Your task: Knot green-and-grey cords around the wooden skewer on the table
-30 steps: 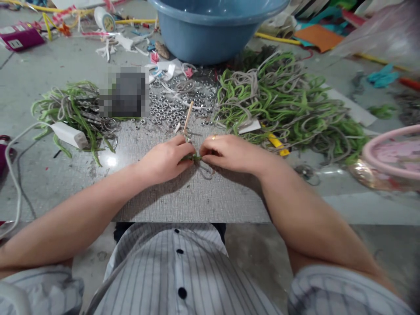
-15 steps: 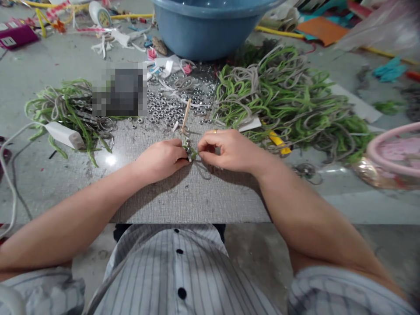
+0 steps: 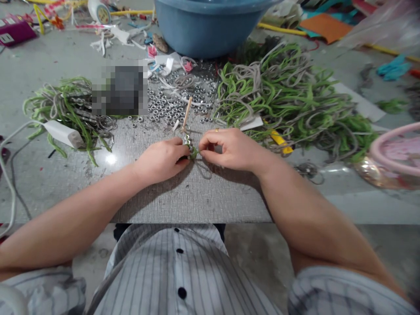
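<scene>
My left hand (image 3: 160, 159) and my right hand (image 3: 231, 148) meet at the middle of a grey textured board (image 3: 193, 197). Both pinch a short green cord (image 3: 194, 152) between their fingertips, with small metal nuts (image 3: 187, 141) threaded at the left hand's fingertips. A grey cord loop (image 3: 206, 170) trails on the board below the hands. A thin wooden stick (image 3: 186, 114) stands just behind the fingers. A ring sits on my right hand.
Several loose metal nuts (image 3: 167, 107) lie behind the hands. A big tangle of green and grey cords (image 3: 288, 100) is at the right, a smaller one (image 3: 65, 107) at the left. A blue basin (image 3: 210, 26) stands at the back, a pink rim (image 3: 393, 144) at the right, a white adapter (image 3: 62, 133) at the left.
The hands have drawn slightly apart, and the nuts on the green cord now show between the fingertips. The arms stay in place.
</scene>
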Demonstrator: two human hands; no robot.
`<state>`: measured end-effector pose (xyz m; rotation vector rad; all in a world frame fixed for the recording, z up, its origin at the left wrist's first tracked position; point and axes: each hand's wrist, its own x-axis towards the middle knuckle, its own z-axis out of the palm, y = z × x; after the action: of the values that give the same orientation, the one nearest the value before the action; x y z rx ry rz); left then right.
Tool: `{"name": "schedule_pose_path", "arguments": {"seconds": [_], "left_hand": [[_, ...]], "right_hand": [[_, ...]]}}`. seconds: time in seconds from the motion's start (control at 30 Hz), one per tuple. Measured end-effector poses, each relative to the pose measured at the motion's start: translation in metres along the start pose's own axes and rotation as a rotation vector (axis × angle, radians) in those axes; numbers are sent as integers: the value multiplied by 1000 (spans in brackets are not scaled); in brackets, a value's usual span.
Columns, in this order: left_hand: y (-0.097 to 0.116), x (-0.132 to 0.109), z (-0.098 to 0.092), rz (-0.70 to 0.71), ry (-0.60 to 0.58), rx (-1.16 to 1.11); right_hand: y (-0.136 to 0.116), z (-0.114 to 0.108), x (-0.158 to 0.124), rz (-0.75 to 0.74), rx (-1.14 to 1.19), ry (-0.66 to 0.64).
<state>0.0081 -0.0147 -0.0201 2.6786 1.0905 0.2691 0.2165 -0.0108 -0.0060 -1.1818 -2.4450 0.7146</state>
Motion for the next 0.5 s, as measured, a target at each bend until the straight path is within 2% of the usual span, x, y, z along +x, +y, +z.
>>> {"name": "schedule_pose_path", "arguments": {"seconds": [0.2,0.33,0.4,0.5], "left_hand": [[-6,0,0,25,7,-90],[-10,0,2,38,35,-129],[-10,0,3,41,48,-142],[-10,0,3,36,51,-151]], "right_hand": [[10,-3,-1,94,-176,-3],[10,-7,-5,35,-200,-34],[6,-9,-7,-40,-172,-102],[-1,-10,-10,-87,-171,-280]]}}
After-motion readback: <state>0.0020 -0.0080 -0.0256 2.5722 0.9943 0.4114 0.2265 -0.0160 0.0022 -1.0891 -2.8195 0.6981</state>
